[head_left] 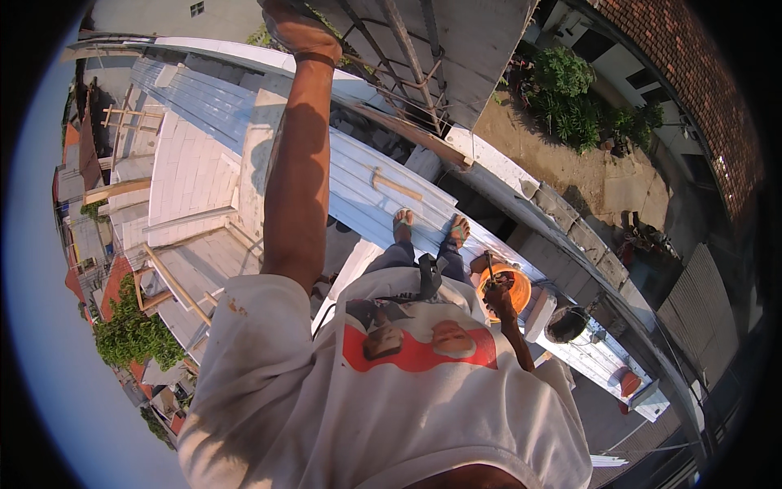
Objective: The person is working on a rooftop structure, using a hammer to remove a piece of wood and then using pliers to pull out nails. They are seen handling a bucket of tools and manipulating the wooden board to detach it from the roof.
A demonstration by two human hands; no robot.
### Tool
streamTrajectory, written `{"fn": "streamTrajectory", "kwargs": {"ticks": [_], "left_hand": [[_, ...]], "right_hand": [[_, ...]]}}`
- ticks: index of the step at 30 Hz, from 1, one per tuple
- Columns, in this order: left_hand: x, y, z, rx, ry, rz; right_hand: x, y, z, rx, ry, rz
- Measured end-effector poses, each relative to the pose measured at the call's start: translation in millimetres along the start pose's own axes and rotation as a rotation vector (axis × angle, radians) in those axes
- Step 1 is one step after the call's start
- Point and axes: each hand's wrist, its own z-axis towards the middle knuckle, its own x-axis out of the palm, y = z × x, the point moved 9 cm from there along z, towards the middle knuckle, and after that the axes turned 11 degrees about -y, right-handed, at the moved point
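Observation:
My left arm reaches straight up to the top of the picture. There my left hand (300, 33) is close to a concrete slab and a cage of rebar (411, 61); its fingertips run out of view, so its grip is hidden. Low on the right, my right hand (498, 300) is over an orange bucket (524, 287), its fingers curled round something dark that I cannot make out. A thin dark rod stands up beside those fingers. My feet, in sandals, are on ribbed pale metal sheeting (350, 175).
A wooden piece (397, 186) lies on the sheeting ahead of my feet. Right of the orange bucket stands a black bucket (567, 324), with a small reddish container (629, 383) farther along. Beyond the sheeting's edge, a yard with plants (566, 98) lies far below.

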Motion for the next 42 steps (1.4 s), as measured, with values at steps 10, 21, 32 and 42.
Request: {"fn": "streamTrajectory", "kwargs": {"ticks": [10, 21, 32, 42], "left_hand": [[-43, 22, 40, -0.076, 0.205, -0.048], [-35, 15, 28, -0.030, 0.120, -0.038], [-30, 12, 22, -0.014, 0.094, -0.016], [-27, 6, 15, 0.006, 0.086, 0.008]], "right_hand": [[-3, -8, 4, -0.021, 0.012, 0.003], [-2, -19, 13, -0.036, 0.016, 0.011], [0, -27, 8, -0.038, 0.016, 0.030], [3, -38, -1, -0.039, 0.011, 0.048]]}}
